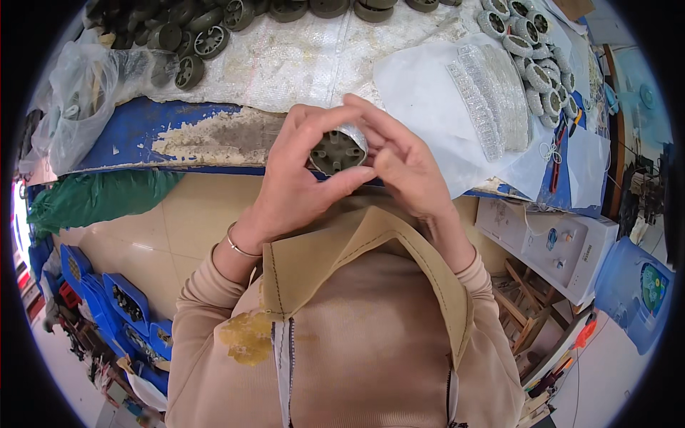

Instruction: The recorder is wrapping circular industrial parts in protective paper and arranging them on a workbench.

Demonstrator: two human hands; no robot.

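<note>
Left hand (296, 178) curled around a small grey plastic wheel (335, 152), thumb under it and fingers arched over the top. Right hand (403, 167) closed on the same wheel from the other side, fingertips pinching at a silvery band wrapped round its rim. Wheel held up off the tabletop (135, 132), just in front of its blue near edge, spoked face turned toward the camera. Beyond the wheel, on a worn whitish sheet (285, 60), a heap of dark wheels (193, 36) spread along the far side. To the right of the wheel, on white paper (421, 93), stacked strips of clear glittery band (492, 93); farther right, a pile of wheels with silvery rims (539, 64). To the left of the wheel, a clear plastic bag (78, 100) at the tabletop's end, with a green bag (93, 200) hanging below it. Thin metal bangle (239, 246) on the left wrist. Below the wheel, beige tiled floor (185, 221) and blue bins (121, 303).
</note>
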